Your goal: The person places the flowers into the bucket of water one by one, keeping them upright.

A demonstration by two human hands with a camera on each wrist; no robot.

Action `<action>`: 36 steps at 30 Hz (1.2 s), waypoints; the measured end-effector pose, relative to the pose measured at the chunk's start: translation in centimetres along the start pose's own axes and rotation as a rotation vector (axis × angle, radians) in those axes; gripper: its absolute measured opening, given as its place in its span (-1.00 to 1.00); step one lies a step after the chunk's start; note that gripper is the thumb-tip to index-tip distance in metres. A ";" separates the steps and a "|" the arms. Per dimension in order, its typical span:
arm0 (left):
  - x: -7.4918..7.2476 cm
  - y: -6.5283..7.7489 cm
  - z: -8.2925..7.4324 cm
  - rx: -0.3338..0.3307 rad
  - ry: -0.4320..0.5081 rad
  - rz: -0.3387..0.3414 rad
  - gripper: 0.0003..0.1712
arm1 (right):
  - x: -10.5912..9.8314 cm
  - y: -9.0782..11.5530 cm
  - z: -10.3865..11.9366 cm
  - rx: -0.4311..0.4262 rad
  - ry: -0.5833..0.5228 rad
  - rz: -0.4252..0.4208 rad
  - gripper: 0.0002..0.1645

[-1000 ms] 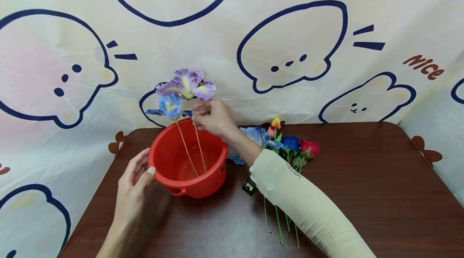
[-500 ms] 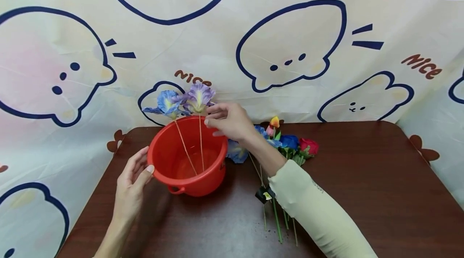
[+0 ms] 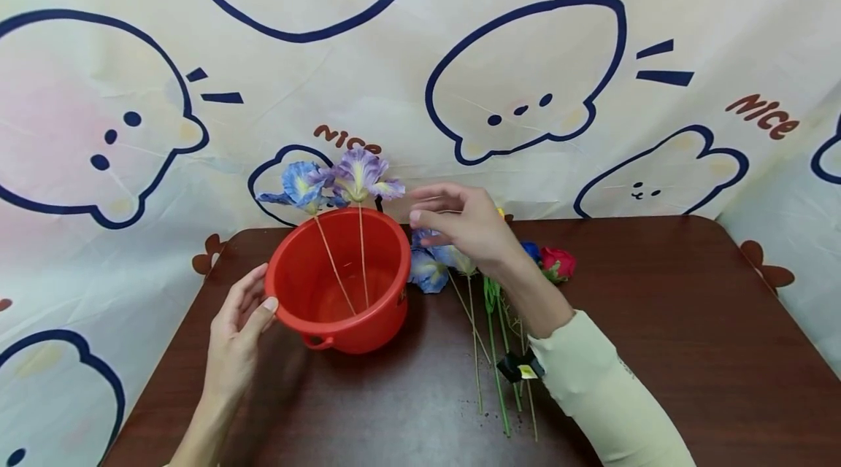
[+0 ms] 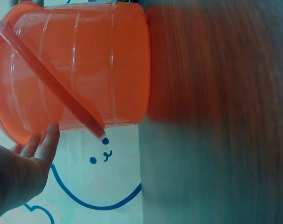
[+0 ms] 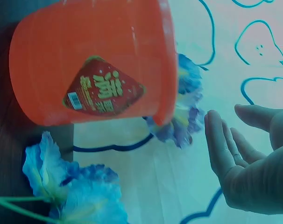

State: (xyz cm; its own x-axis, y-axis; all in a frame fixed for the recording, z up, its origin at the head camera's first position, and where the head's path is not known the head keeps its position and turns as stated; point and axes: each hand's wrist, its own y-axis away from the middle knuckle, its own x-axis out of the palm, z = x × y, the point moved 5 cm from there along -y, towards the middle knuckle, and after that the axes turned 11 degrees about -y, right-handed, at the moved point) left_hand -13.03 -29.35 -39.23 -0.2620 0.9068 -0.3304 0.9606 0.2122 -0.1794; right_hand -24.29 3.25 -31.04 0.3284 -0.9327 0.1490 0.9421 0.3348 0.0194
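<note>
A red bucket (image 3: pixel 342 330) stands on the table, with a blue iris (image 3: pixel 305 184) and a purple iris (image 3: pixel 359 174) leaning inside it on thin stems. At the bucket's left side, my left hand (image 3: pixel 234 339) holds the rim, thumb on top. The left wrist view shows those fingers against the outer wall, below the rim. Right of the purple bloom, my right hand (image 3: pixel 469 226) is in the air with fingers loosely extended and nothing in them. In the right wrist view a gap separates it from the bucket's flowers.
Below my right hand and forearm lie more artificial flowers: blue irises (image 3: pixel 430 270), a red rose (image 3: pixel 557 263) and others partly hidden. Their stems (image 3: pixel 499 394) point toward me. A printed cloth (image 3: pixel 525 29) hangs behind the brown table (image 3: pixel 690 328).
My right hand has let go of the purple iris's stem and moved right, over the lying flowers. The purple iris has settled lower in the bucket. My left hand stays on the rim.
</note>
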 end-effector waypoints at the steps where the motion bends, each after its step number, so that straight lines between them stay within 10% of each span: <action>1: 0.0 0.0 0.0 0.002 -0.001 0.000 -0.38 | -0.4 0.3 0.1 -0.003 -0.001 -0.008 -0.53; 36: 0.0 0.0 -0.1 0.006 -0.007 0.002 -0.37 | -8.4 5.4 -6.6 0.082 -0.039 -0.094 -0.44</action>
State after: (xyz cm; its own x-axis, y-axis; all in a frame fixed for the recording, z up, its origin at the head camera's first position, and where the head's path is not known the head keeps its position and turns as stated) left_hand -13.01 -29.34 -39.16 -0.2611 0.9047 -0.3368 0.9605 0.2085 -0.1845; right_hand -21.48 12.01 -38.67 0.2349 -0.9551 0.1808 0.9592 0.2578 0.1158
